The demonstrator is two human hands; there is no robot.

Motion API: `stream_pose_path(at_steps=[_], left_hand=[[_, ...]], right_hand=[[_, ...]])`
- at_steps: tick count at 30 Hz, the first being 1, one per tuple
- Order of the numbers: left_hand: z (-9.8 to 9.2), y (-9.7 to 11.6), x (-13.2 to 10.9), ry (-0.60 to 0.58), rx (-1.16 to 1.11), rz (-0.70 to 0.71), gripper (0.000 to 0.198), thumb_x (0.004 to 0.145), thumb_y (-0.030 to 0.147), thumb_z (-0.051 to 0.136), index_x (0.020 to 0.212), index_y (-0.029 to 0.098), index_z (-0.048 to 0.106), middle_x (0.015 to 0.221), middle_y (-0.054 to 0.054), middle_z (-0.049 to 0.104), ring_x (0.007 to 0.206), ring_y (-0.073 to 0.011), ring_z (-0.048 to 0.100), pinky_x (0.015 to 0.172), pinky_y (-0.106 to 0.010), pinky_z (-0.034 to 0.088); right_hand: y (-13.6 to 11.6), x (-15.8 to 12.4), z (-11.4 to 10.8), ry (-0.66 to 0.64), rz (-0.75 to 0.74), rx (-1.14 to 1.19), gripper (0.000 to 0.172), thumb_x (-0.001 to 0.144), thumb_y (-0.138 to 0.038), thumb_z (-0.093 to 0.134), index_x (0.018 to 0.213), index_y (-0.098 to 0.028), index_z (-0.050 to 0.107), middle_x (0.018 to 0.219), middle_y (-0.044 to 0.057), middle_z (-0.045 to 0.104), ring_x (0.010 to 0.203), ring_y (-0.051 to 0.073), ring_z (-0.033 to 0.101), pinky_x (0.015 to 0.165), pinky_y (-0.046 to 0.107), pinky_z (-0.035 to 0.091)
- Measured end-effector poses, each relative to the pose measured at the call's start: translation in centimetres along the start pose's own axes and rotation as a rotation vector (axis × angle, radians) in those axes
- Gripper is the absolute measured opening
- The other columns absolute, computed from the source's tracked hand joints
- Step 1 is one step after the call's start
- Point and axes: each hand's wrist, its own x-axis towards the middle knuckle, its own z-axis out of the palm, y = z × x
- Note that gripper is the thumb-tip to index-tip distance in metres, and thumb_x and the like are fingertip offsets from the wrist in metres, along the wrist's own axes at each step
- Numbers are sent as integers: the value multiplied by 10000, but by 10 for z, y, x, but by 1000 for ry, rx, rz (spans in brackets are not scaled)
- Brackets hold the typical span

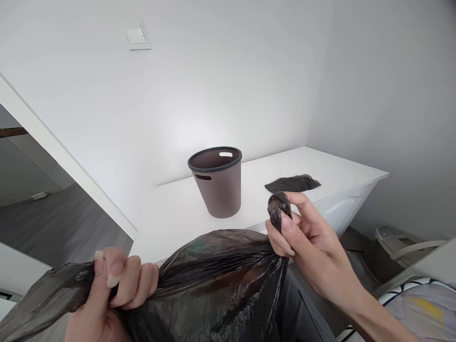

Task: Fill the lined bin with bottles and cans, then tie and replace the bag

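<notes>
A black translucent garbage bag (206, 289) stretches between my two hands in the foreground, with something greenish and reddish showing dimly through it. My left hand (117, 280) is closed in a fist around one gathered side, and a loose end of the bag trails out to the left. On the other side, my right hand (302, 237) pinches the bunched plastic, which forms a small loop at its fingertips. Beyond the bag stands an upright brownish-mauve trash can (223, 192) with a dark rim and cut-out handles. Another black bag (295, 183), folded flat, lies to its right.
The can and folded bag rest on a white tabletop (349, 168) against the wall. A light switch (137, 37) is up on the wall. At lower right are a grey-brown bin-like container (388, 247) with a pale handle and a patterned cloth (423, 304). A doorway opens at left.
</notes>
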Motion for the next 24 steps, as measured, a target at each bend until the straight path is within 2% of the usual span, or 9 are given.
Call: stream_pose_path(at_steps=[3, 7, 8, 10, 13, 15, 18, 21, 24], left_hand=[[-1, -1, -1, -6, -14, -11, 386, 940, 406, 721, 722, 231, 455, 587, 73, 114, 483, -95, 159, 406, -206, 369], [-4, -6, -3, -19, 2, 5, 388, 953, 420, 695, 720, 234, 447, 590, 74, 102, 486, -101, 141, 413, -213, 361], [-3, -7, -4, -15, 14, 15, 393, 956, 431, 689, 718, 234, 445, 592, 73, 97, 487, -102, 138, 416, -215, 355], [0, -8, -6, -4, 44, 51, 414, 951, 459, 689, 710, 233, 440, 590, 73, 93, 485, -102, 132, 416, -217, 336], [9, -6, -9, -27, 94, 89, 459, 920, 503, 724, 686, 230, 438, 558, 79, 108, 466, -94, 134, 411, -222, 310], [15, -5, -11, -94, 138, 70, 490, 896, 534, 747, 661, 229, 443, 525, 80, 141, 451, -93, 168, 411, -230, 294], [22, -5, -12, -265, 265, -64, 491, 881, 588, 744, 639, 224, 519, 502, 49, 289, 476, -110, 274, 441, -249, 314], [25, -9, -10, -403, 370, -205, 438, 896, 559, 734, 656, 212, 620, 566, -4, 449, 538, -134, 365, 511, -271, 402], [23, -16, -10, -497, 444, -177, 386, 928, 523, 698, 703, 213, 653, 632, -15, 490, 590, -152, 420, 602, -292, 477]], right_hand=[[-4, 1, 3, -4, 52, -6, 286, 991, -476, 688, 1167, -322, 523, 625, -84, 434, 561, 126, 382, 561, 281, 330], [-5, 1, 3, -93, 135, -33, 384, 1003, -506, 660, 1268, -302, 472, 643, -59, 622, 504, 116, 372, 551, 287, 339], [-4, 1, 2, -136, 152, -38, 345, 1016, -512, 637, 1234, -278, 509, 678, -35, 662, 496, 108, 367, 547, 290, 339], [-1, 1, 3, -202, 171, -39, 282, 1033, -517, 603, 1037, -236, 579, 734, 4, 701, 493, 92, 354, 542, 292, 331], [5, 3, 11, -197, 183, -4, 384, 1021, -517, 628, 792, -224, 531, 646, -25, 618, 515, 89, 329, 550, 286, 304], [9, 5, 20, -125, 214, 26, 410, 991, -543, 665, 768, -224, 539, 565, -62, 474, 542, 99, 300, 563, 282, 283], [14, 9, 32, -38, 345, 64, 449, 939, -650, 675, 850, -211, 650, 594, -77, 302, 585, 113, 220, 549, 283, 214], [21, 14, 42, -34, 426, 57, 517, 923, -708, 644, 939, -196, 712, 663, -64, 275, 618, 122, 199, 549, 287, 182], [27, 17, 50, -67, 372, -21, 473, 953, -661, 622, 826, -207, 658, 680, -52, 314, 637, 129, 239, 577, 284, 234]])
